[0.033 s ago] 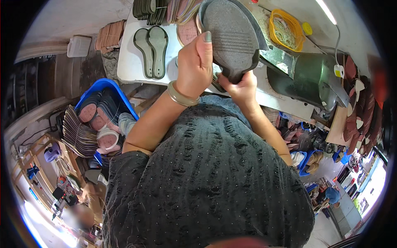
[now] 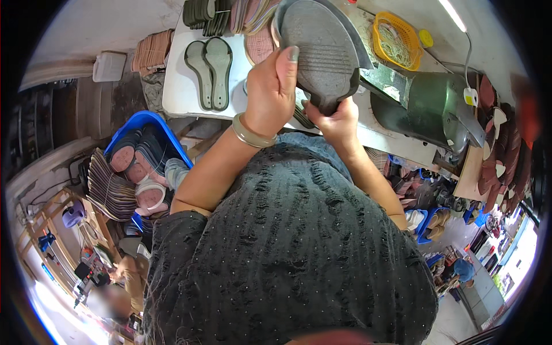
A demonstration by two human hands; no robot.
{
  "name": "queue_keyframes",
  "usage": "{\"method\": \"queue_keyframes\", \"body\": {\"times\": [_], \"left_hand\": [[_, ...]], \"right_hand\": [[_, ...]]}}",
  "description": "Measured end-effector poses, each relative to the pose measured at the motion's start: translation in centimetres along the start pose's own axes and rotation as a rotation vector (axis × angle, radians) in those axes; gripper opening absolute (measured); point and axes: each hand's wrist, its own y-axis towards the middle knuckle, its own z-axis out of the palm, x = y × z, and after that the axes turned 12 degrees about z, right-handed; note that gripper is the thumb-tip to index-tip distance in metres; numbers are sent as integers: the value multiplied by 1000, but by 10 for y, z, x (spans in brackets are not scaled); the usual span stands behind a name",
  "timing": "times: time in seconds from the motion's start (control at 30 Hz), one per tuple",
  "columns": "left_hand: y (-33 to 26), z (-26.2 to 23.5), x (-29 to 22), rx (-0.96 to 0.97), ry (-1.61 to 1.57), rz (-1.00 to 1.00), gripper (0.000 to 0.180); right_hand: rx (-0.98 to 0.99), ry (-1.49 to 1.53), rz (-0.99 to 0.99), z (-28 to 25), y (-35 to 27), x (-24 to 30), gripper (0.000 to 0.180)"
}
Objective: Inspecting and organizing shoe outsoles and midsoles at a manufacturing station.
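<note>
Above the near edge of the white table I hold up a dark grey shoe sole, its broad end away from me and a band of cross ridges on its face. My left hand is closed on its left side, the thumb laid over the face. At the narrow lower end my right hand grips it; the fingers behind are hidden. A dark strip-like piece shows beside the right thumb. Left of my hands, two grey-green soles with dark rims lie partly overlapping. A pink insole lies behind my left hand.
Stacks of dark soles stand at the table's back. A yellow basket holds pale strings, right of which a dark green machine housing sits. On the left, a blue bin is full of footwear parts. Brown pieces hang far right.
</note>
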Motion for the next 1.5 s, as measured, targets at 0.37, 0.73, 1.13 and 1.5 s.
{"method": "queue_keyframes", "body": {"times": [0.37, 0.73, 1.13, 1.5], "left_hand": [[-2, -2, 4, 10, -1133, -570, 28], [-18, 24, 1, -206, -796, -422, 21], [-10, 35, 15, -133, -1069, -643, 27], [48, 34, 48, 1298, -366, -333, 46]], "right_hand": [[498, 496, 135, -52, 30, 30, 56], [-299, -74, -404, -8, 37, 28, 18], [-74, 536, 58, -23, 26, 22, 54], [424, 703, 644, -73, 3, -56, 31]]}}
